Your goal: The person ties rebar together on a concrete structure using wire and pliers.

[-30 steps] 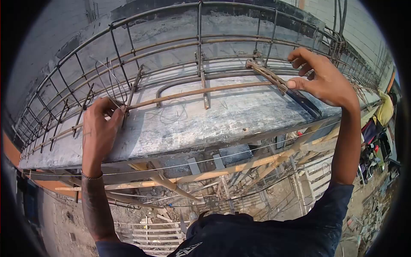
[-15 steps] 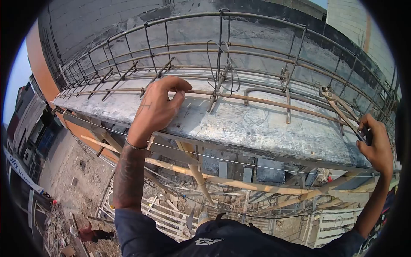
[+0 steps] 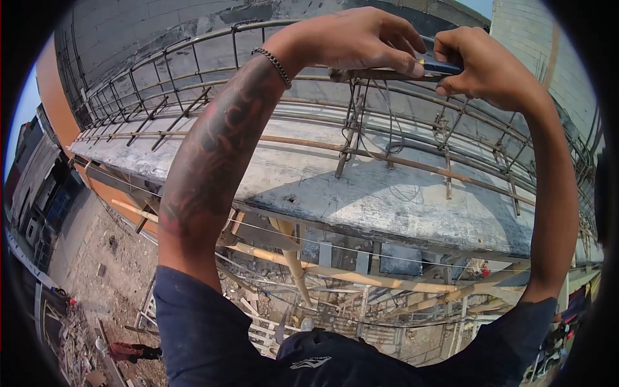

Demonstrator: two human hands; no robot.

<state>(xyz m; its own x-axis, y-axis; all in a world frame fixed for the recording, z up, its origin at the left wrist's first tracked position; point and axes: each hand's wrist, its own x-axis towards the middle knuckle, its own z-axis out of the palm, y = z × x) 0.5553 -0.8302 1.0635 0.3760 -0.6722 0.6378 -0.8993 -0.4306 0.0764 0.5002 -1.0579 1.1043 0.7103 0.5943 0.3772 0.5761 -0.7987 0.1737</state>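
Observation:
My right hand (image 3: 487, 69) is closed around the dark blue handle of long metal pincers (image 3: 442, 67) at the upper right. The tool lies nearly level, its head (image 3: 338, 75) pointing left over the rebar cage (image 3: 351, 122). My left hand (image 3: 358, 40) is beside it with curled fingers, its thumb against the pincers near the handle; the inner fingers are partly hidden. Just below the tool head, loops of thin tie wire (image 3: 390, 122) hang at a stirrup of the cage.
Beneath the cage runs a grey formwork board (image 3: 387, 200), its front edge nearest me. A thin string (image 3: 309, 242) and bamboo poles (image 3: 348, 273) cross below. Far down are rubble ground (image 3: 116, 258) and, at lower left, a person (image 3: 132, 351). A block wall (image 3: 148, 29) stands behind.
Both hands have risen and come close together above the cage. The pincers have moved up and left with my right hand, and my left hand has moved right to meet them.

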